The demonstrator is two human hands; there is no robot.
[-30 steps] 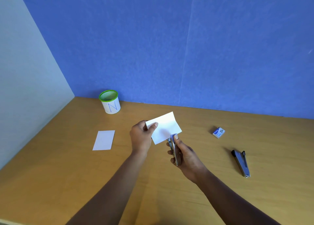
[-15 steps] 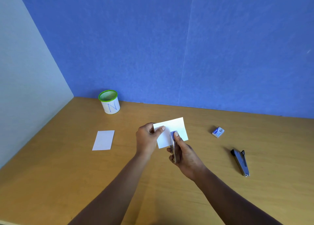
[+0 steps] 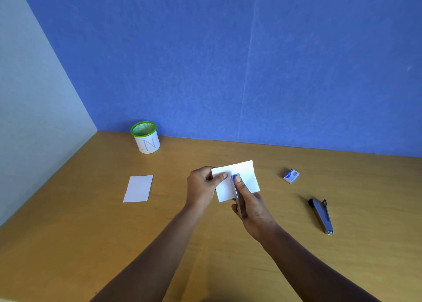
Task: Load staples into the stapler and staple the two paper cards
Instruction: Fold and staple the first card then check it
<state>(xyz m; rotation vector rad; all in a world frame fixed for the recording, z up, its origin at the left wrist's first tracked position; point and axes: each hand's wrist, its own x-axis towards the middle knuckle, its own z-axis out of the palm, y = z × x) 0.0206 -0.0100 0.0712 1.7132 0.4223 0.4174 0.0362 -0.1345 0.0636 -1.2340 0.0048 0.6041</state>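
- Our left hand (image 3: 201, 185) pinches the left end of a white card (image 3: 245, 176), thumb on top, and holds it up off the wooden table (image 3: 68, 244).
- Our right hand (image 3: 251, 207) grips a small stapler (image 3: 237, 196) with a blue tip. The fingers wrap round the body and the thumb presses on the front end.
- The stapler's nose sits over the card's near edge, roughly halfway along it.
- Honestly, we can't tell from this angle whether that's one card or two stacked together.
- Another white card (image 3: 138, 188) lies flat on the table off to the left, well apart from both hands.
- A little blue-and-white staple box (image 3: 291, 176) sits on the table to the right of the hands.
- Nearer us on that side, a dark metal second stapler (image 3: 320, 215) lies flat, apart from the box.
- A white cup (image 3: 146, 138) with a green rim and a blue N stands at the back left, close to the blue wall (image 3: 251, 62).
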